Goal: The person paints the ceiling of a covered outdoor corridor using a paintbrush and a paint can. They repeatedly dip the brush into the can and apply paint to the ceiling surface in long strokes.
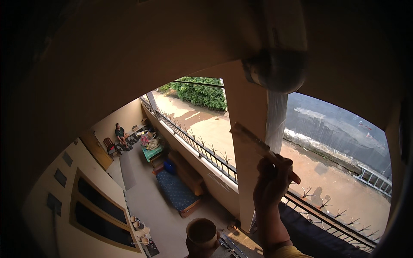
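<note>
Operator: State of my hands?
Inspector: Your right hand (275, 178) is closed round a brush (254, 140), raised before the pillar (246, 101); contact unclear. Your left hand (201, 251) is curled round a cup (201, 231), below.
Operator: Progress?
Inspector: The pillar's near face appears evenly tan; streaks beside it suggest work remaining. Finished extent: cannot tell. Railing (196, 147) stands beyond.

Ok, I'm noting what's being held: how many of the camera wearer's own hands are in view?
2. The left hand is at the bottom edge, around a container that hides part of it; the right hand, right of centre, is raised, gripping a brush.
</note>
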Tool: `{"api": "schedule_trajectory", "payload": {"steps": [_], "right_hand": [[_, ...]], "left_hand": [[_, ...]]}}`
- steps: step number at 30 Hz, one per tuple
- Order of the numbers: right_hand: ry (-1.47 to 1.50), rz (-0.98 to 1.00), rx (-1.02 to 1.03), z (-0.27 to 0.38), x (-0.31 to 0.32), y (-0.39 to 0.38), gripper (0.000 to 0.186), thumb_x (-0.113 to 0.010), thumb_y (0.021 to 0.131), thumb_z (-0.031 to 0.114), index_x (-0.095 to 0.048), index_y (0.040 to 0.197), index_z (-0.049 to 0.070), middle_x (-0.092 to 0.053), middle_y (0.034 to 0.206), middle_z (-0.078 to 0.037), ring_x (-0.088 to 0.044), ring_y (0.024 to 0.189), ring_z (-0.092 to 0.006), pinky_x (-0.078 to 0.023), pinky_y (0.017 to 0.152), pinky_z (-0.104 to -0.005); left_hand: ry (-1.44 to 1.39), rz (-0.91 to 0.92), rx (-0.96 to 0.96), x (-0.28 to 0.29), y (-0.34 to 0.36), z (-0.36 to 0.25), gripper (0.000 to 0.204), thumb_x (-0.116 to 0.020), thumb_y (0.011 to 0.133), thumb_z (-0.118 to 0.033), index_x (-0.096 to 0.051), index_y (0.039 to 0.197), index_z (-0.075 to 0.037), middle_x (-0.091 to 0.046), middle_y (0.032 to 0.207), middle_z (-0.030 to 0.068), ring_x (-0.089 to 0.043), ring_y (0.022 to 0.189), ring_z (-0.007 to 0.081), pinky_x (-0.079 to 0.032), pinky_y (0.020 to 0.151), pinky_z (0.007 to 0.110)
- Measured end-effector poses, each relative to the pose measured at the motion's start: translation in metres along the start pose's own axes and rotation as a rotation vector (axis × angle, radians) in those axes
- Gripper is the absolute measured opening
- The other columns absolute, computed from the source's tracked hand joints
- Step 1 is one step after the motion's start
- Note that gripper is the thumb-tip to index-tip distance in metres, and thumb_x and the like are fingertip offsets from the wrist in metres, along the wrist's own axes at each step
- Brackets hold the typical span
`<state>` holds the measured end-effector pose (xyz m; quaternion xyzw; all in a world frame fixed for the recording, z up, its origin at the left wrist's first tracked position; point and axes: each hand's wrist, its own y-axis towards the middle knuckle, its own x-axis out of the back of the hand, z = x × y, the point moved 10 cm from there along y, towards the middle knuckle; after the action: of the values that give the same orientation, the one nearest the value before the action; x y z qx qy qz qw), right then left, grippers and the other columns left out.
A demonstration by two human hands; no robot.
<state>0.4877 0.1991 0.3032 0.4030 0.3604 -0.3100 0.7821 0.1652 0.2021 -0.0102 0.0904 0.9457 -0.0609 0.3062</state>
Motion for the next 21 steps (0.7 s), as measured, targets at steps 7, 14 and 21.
{"api": "schedule_trajectory", "payload": {"steps": [7, 14, 21], "right_hand": [[0.288, 0.103, 0.454, 0.044, -0.159, 0.105, 0.024, -0.074, 0.089, 0.002, -0.064, 0.109, -0.006, -0.071, 0.106, -0.017, -0.072, 0.087, -0.0233, -0.060, 0.080, -0.0343], [0.249, 0.094, 0.903, 0.041, -0.235, 0.161, 0.026, -0.076, 0.079, -0.004, -0.071, 0.104, -0.002, -0.072, 0.102, -0.010, -0.070, 0.091, -0.0210, -0.059, 0.081, -0.0315], [0.100, 0.108, 1.162, 0.064, -0.257, 0.166, 0.023, -0.070, 0.087, 0.003, -0.067, 0.110, 0.000, -0.071, 0.111, -0.015, -0.067, 0.107, -0.0249, -0.048, 0.098, -0.0331]], "left_hand": [[-0.414, 0.051, 0.215, -0.035, -0.042, -0.035, 0.056, -0.061, 0.090, -0.055, -0.062, 0.128, -0.015, -0.066, 0.121, 0.0155, -0.062, 0.108, 0.0400, -0.059, 0.073, 0.053], [0.296, -0.042, -0.149, -0.011, -0.064, -0.072, 0.058, -0.062, 0.088, -0.057, -0.061, 0.118, -0.007, -0.065, 0.105, 0.0203, -0.063, 0.088, 0.0356, -0.056, 0.058, 0.045], [0.492, -0.089, -0.178, 0.003, -0.055, -0.071, 0.059, -0.062, 0.088, -0.058, -0.060, 0.118, -0.007, -0.064, 0.103, 0.0202, -0.063, 0.085, 0.0353, -0.056, 0.056, 0.044]]}}
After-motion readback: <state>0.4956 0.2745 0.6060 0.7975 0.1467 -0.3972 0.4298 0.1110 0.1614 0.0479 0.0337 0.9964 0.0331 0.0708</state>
